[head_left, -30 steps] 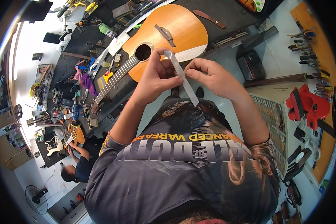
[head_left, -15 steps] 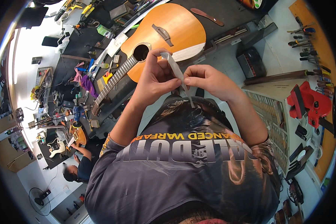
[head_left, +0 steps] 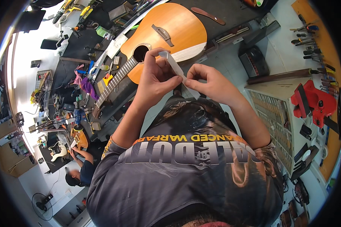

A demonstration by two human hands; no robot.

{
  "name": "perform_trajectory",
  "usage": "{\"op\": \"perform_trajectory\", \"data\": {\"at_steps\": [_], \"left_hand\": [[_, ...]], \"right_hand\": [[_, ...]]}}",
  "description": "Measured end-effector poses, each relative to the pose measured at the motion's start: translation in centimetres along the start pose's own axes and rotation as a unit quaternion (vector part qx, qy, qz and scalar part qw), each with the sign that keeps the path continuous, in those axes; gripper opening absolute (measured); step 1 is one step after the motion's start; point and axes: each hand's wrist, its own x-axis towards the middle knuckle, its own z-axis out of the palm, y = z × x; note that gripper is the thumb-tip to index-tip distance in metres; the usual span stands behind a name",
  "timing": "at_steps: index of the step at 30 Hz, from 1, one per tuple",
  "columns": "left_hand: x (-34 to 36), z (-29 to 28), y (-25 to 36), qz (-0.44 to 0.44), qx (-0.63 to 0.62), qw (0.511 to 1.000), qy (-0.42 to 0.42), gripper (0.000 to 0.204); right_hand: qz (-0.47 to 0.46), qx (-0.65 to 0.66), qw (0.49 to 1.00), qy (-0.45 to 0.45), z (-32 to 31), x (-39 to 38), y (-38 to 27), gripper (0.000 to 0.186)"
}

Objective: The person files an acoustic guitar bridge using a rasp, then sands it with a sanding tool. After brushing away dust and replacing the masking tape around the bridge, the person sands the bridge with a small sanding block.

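A strip of whitish, translucent tape is stretched between my two hands in front of my body. My left hand pinches it near the middle, and the strip's upper end rests by the raised index finger. My right hand grips the strip with thumb and bent index finger, right beside the left thumb. A short lower end hangs below the fingers. Beyond my hands an acoustic guitar lies face up on the dark bench; its bridge carries no strings. Along the guitar's near edge runs a whitish band.
A brown strap-like piece lies right of the guitar. Tools and a purple cloth clutter the bench at left. A black amplifier stands on the floor. At right are a red machine and a drawer cabinet. A co-worker handles another guitar.
The strip has turned so its broad face shows more, and its lower end hangs differently. Both hands keep nearly the same place. The whole view has shifted slightly.
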Motion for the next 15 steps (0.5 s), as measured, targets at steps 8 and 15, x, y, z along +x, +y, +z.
{"op": "perform_trajectory", "data": {"at_steps": [8, 15], "left_hand": [[0.5, -2.1, 1.0, 0.006, 0.078, 0.995, 0.068, 0.013], [1.2, -3.7, 4.0, 0.023, 0.333, 0.942, 0.019, 0.011]], "right_hand": [[0.04, -0.082, 0.996, -0.021, -1.0, -0.9, -0.8, 0.022], [0.029, -0.064, 0.997, 0.008, -1.3, -1.8, 0.0, 0.022]]}}
